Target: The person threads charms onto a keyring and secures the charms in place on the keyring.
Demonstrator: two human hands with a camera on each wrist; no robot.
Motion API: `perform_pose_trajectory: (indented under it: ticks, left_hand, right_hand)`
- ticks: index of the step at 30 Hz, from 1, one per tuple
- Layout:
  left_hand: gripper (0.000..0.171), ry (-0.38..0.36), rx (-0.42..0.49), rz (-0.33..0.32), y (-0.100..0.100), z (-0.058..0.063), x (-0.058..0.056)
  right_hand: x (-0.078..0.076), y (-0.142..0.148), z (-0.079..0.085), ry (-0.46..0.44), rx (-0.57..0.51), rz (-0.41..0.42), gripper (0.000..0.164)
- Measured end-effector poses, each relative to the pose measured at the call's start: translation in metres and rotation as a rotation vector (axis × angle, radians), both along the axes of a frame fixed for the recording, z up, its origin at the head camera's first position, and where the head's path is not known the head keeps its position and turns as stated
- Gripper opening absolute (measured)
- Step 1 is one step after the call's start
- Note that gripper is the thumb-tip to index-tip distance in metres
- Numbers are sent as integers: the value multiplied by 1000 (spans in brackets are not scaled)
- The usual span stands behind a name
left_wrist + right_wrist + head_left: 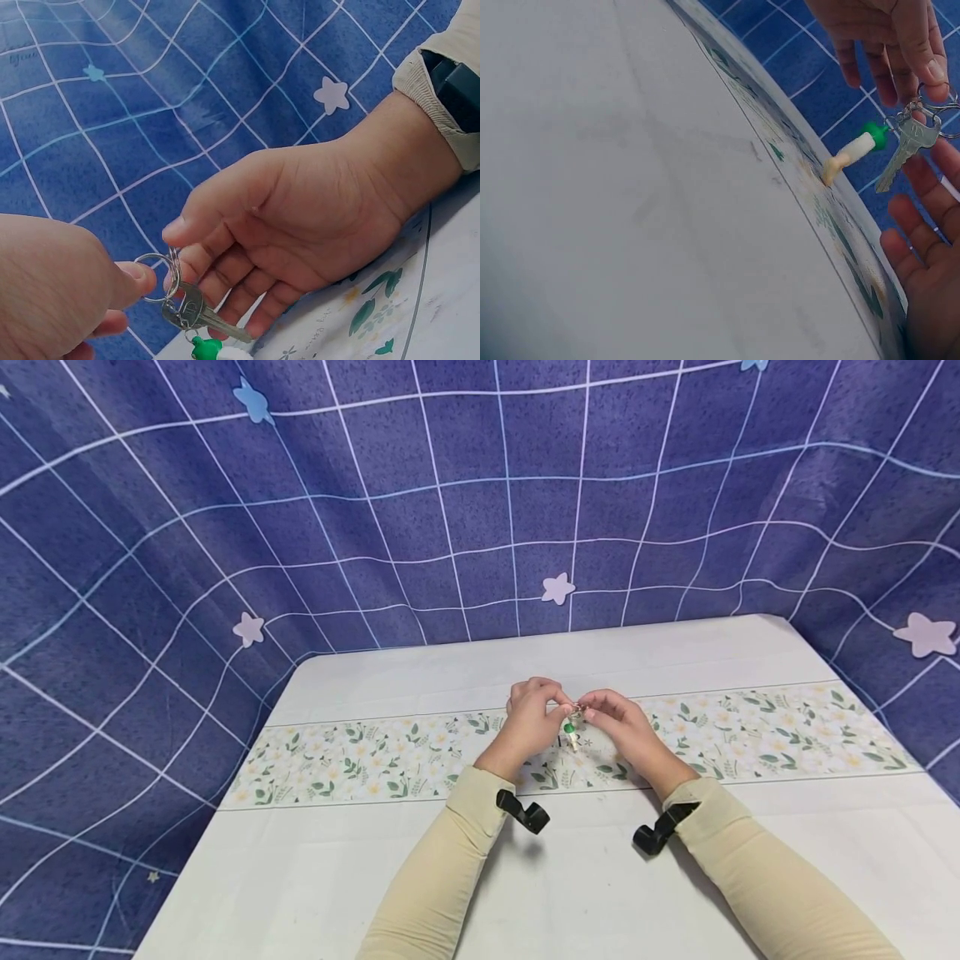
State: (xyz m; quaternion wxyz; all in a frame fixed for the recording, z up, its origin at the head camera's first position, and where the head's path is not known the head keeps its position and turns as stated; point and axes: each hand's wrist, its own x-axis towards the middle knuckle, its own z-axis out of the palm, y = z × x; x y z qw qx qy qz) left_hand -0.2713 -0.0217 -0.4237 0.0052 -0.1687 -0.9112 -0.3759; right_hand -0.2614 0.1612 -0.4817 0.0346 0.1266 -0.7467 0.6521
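Note:
My left hand (534,720) and right hand (624,727) meet above the table, their fingertips close together on a metal key ring (177,276). In the left wrist view, the left thumb and fingers pinch one side of the ring, and the right thumb and index finger pinch the other. A silver key (909,148) hangs from the rings between the hands. Beside it dangles a small charm (850,151) with a green top and a pale body; its lower end is cut off in the left wrist view. The right hand's other fingers are spread loosely.
Under the hands lies a white tablecloth (592,877) with a floral band (420,760) across it. Behind the table hangs a blue curtain (465,510) with a white grid and stars. Black straps (522,811) circle both sleeve cuffs.

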Motion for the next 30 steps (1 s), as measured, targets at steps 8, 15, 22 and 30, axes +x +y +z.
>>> perform_pose_trajectory:
  ticks: [8, 15, 22, 30]
  left_hand:
    - [11, -6, 11, -8, 0, -1, 1]
    - [11, -4, 8, -14, -1, -1, 2]
    - [12, -4, 12, -16, 0, 0, 2]
    - [12, -1, 11, -1, 0, -1, 2]
  right_hand:
    - [1, 1, -2, 54, 3, -10, 23]
    - [-1, 2, -1, 35, 29, -22, 27]
    - [0, 2, 2, 19, 35, -20, 30]
    - [-2, 2, -2, 16, -4, 2, 28]
